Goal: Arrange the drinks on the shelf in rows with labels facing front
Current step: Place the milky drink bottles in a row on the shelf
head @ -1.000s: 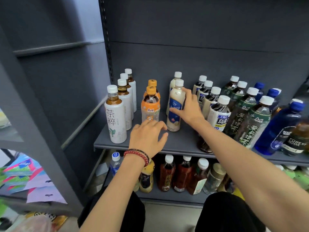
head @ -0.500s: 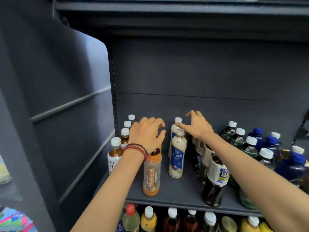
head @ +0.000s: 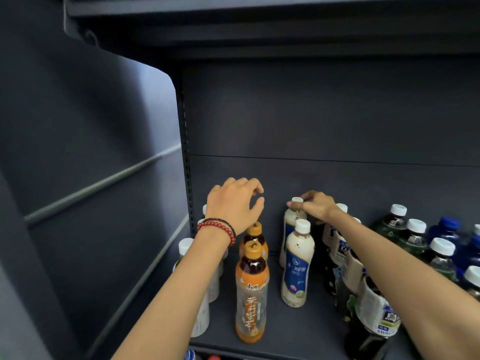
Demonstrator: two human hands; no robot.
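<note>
Two hands over shelf point(head: 298, 331). Left hand point(head: 235, 206) at 12 o'clock of rear orange tea point(head: 255, 239), fingers loosely curled, thumb apart, holding nothing. Front orange tea point(head: 250, 294) upright at 6 o'clock of rear one, label forward. Right hand point(head: 317, 206) pinches cap of rear milk tea point(head: 292, 222). Front milk tea point(head: 296, 266) at 5 o'clock of it, blue label forward. Dark teas point(head: 379, 310) at 3 o'clock, under right forearm. White bottles point(head: 186, 246) at 9 o'clock, behind left forearm.

A person's right hand point(head: 315, 206) pinches the cap of the far milk-tea bottle point(head: 293, 224) on a dark shelf point(head: 298, 329). To the left, the left hand point(head: 235, 203) hovers, fingers curled, above the far orange-capped tea bottle point(head: 255, 236).
</note>
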